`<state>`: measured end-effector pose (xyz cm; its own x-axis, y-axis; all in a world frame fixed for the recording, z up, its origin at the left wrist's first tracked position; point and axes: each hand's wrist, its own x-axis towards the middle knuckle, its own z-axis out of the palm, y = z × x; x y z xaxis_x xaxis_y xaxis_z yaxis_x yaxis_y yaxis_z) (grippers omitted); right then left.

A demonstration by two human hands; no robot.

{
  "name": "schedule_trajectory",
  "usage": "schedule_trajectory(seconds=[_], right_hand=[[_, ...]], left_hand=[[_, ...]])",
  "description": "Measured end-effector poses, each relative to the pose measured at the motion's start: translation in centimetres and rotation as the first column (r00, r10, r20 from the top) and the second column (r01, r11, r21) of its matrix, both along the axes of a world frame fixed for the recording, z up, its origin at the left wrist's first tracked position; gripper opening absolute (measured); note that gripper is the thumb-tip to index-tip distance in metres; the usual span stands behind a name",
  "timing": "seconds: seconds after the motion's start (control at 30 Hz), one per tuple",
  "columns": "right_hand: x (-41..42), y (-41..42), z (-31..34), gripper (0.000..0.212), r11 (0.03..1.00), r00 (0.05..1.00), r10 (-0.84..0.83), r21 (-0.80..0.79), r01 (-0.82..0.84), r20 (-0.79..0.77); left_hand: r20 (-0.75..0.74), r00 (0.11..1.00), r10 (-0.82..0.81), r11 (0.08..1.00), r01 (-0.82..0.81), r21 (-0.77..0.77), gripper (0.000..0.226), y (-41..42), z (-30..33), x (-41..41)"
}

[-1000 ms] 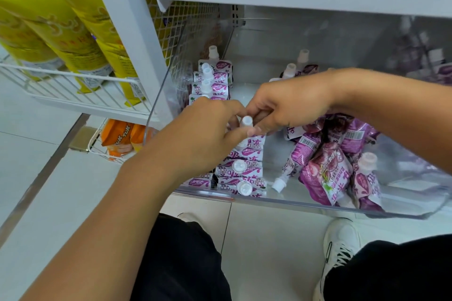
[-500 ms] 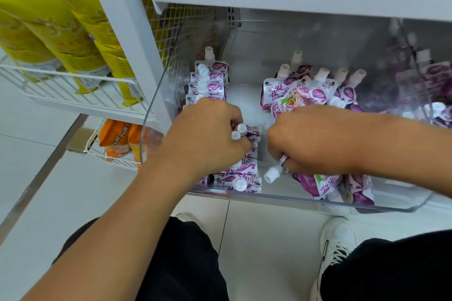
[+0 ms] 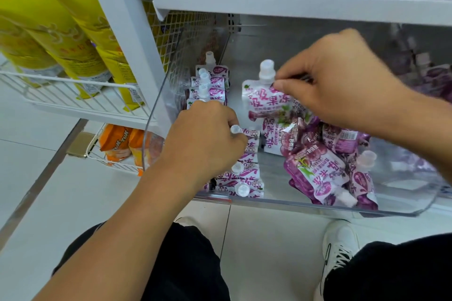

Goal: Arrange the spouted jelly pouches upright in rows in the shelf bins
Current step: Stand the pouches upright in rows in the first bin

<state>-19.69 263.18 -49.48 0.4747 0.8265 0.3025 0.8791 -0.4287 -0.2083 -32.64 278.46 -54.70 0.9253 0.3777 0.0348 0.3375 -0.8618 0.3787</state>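
- Right hand (image 3: 342, 80): thumb and fingers pinch the top corner of a white-and-pink jelly pouch (image 3: 265, 100) just beside its white spout cap; pouch is raised upright above the loose heap, mid-bin.
- Left hand (image 3: 205, 139): fingers curled down over the row of upright pouches (image 3: 244, 173) on the bin's left side; one white cap pokes out at its fingertips. Cannot tell exactly which pouch the grip has, but the fingers are closed around the row's tops.
- Row runs front to back along the left wall, caps up; more upright pouches behind the left hand (image 3: 210, 83).
- Loose heap of purple pouches (image 3: 325, 168) lies tumbled on the right of the clear plastic bin (image 3: 403, 212), some spout-down, touching each other.
- Bin sits on a white shelf, another shelf (image 3: 293, 2) above.
- Left of it: yellow packets (image 3: 61, 32) in a wire basket, orange packets (image 3: 117, 144) lower down.
- Person's dark trousers and a white shoe (image 3: 340, 249) on the tiled floor below.
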Motion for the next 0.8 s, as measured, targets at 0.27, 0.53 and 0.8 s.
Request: schedule_trajectory(seconds=[0.27,0.53,0.8], right_hand=[[1.3,5.3,-4.8,0.017,0.974,0.923,-0.006,-0.212,-0.082,-0.384],[2.6,4.4,-5.8,0.008,0.932,0.652,0.066,-0.186,-0.311,-0.756],[1.1,3.9,-4.9,0.053,0.688,0.994,0.043,-0.718,-0.102,-0.099]], left_hand=[[0.057,0.998,0.037,0.999,-0.035,-0.032,0.017,0.1,0.1,-0.2],[0.091,0.996,-0.014,1.000,0.012,0.019,0.024,1.3,0.2,2.1],[-0.018,0.993,-0.118,0.993,0.118,0.026,0.026,1.9,-0.3,2.2]])
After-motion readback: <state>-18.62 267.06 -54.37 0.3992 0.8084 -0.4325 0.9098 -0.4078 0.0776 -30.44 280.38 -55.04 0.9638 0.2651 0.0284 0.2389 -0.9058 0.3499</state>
